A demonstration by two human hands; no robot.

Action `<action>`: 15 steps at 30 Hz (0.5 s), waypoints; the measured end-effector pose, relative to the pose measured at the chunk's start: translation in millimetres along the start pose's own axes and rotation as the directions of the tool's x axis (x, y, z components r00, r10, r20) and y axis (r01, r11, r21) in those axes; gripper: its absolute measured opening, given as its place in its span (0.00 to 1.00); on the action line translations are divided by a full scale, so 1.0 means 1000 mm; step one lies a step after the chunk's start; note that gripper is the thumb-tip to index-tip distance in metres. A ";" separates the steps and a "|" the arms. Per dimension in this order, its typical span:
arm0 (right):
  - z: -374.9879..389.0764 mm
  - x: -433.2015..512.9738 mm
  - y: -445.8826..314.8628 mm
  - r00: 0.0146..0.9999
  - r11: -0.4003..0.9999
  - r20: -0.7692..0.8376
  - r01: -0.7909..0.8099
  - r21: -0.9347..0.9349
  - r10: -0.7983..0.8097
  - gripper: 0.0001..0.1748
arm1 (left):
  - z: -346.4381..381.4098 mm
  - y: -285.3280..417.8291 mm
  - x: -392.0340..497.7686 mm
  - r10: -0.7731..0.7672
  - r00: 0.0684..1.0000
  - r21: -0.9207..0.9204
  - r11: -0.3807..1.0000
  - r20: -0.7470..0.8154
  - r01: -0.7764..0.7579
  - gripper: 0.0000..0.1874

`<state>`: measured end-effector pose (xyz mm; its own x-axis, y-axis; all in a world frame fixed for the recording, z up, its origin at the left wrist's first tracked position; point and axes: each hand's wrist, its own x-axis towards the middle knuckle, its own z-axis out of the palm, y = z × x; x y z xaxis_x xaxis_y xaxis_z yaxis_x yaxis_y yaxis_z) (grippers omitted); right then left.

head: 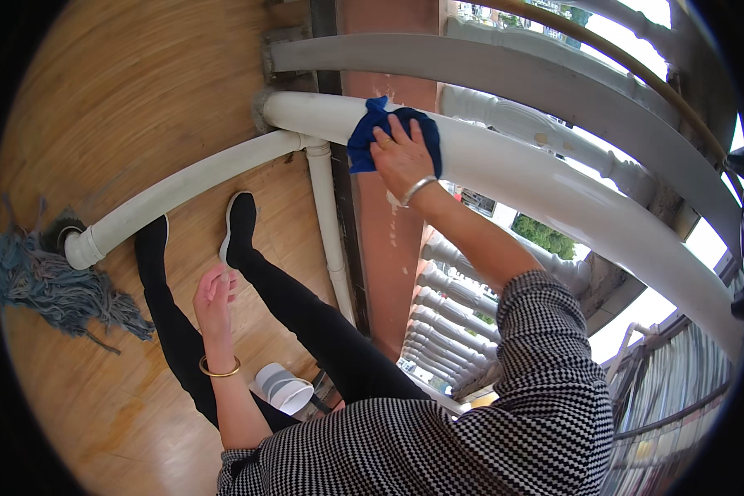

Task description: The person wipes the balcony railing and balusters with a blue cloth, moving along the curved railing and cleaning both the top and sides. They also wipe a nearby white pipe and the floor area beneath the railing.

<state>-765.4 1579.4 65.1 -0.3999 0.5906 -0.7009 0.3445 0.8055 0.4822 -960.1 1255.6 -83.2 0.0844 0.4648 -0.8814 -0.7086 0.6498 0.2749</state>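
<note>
My right hand presses a blue cloth onto a thick white pipe. Its fingers lie spread over the cloth, which wraps partly around the pipe's curve. A silver bracelet sits on that wrist. My left hand hangs in the air above the wooden floor, its fingers loosely bent and nothing seen in them. On the left wrist is a gold-coloured bangle. Below that hand are my legs in black and my black shoes.
A thinner white drainpipe branches beside my feet, towards a grey-blue string mop head. A white bucket-like container stands near my legs. A grey rail and white balusters line the right side, beside a reddish pillar.
</note>
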 end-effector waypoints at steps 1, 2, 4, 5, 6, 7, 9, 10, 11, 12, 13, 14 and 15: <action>0.010 0.008 -0.005 0.999 1.000 0.036 0.015 0.001 -0.016 0.15 | -0.001 -0.002 0.000 0.026 1.000 -0.008 1.000 0.002 -0.026 0.17; 0.012 0.006 -0.004 0.999 1.000 -0.038 0.018 0.016 -0.017 0.13 | -0.001 -0.002 -0.001 0.038 0.999 -0.011 0.999 -0.001 -0.038 0.17; -0.004 -0.027 0.015 0.994 0.993 -0.051 0.102 0.067 -0.099 0.13 | 0.002 -0.004 -0.001 0.015 1.000 -0.023 1.000 -0.004 -0.015 0.18; -0.022 -0.052 0.030 0.993 0.990 -0.028 0.120 0.073 -0.118 0.12 | 0.005 -0.004 0.001 0.000 1.000 -0.033 0.999 -0.002 0.000 0.18; -0.045 -0.085 0.046 0.991 0.987 -0.049 0.131 0.089 -0.127 0.12 | 0.008 -0.003 0.003 0.005 1.000 -0.043 0.999 0.015 -0.004 0.18; -0.072 -0.117 0.061 0.995 0.992 -0.047 0.094 0.087 -0.090 0.11 | 0.011 -0.002 0.004 -0.011 1.000 -0.046 0.999 -0.003 0.011 0.17; -0.125 -0.167 0.088 0.993 0.996 -0.086 -0.080 0.033 0.083 0.11 | 0.018 -0.001 0.008 -0.012 1.000 -0.052 0.999 -0.013 0.011 0.17; -0.142 -0.181 0.098 0.972 0.982 -0.150 -0.189 -0.029 0.182 0.12 | 0.020 -0.001 0.010 -0.024 1.000 -0.054 0.998 -0.003 0.024 0.17; -0.152 -0.187 0.107 0.954 0.967 -0.191 -0.247 -0.063 0.231 0.14 | 0.022 -0.001 0.011 -0.031 1.000 -0.051 0.998 0.000 0.030 0.17; -0.152 -0.183 0.109 0.963 0.967 -0.162 -0.234 -0.103 0.215 0.16 | 0.024 -0.001 0.013 -0.026 1.000 -0.042 0.999 0.004 0.026 0.17; -0.147 -0.175 0.108 0.963 0.966 -0.170 -0.229 -0.119 0.207 0.17 | 0.025 -0.002 0.015 -0.039 0.999 -0.044 0.998 0.011 0.040 0.17; -0.131 -0.159 0.104 0.968 0.971 -0.146 -0.220 -0.091 0.206 0.17 | 0.024 -0.004 0.015 -0.046 0.999 -0.042 0.998 0.014 0.047 0.17; -0.109 -0.136 0.099 0.971 0.977 -0.143 -0.201 -0.064 0.191 0.18 | 0.024 -0.006 0.016 -0.043 0.999 -0.044 0.998 0.021 0.044 0.16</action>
<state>-769.2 1584.2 265.6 -0.4439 0.7342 -0.5138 0.3629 0.6715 0.6460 -937.9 1273.0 -89.5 0.1296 0.4490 -0.8841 -0.7346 0.6423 0.2185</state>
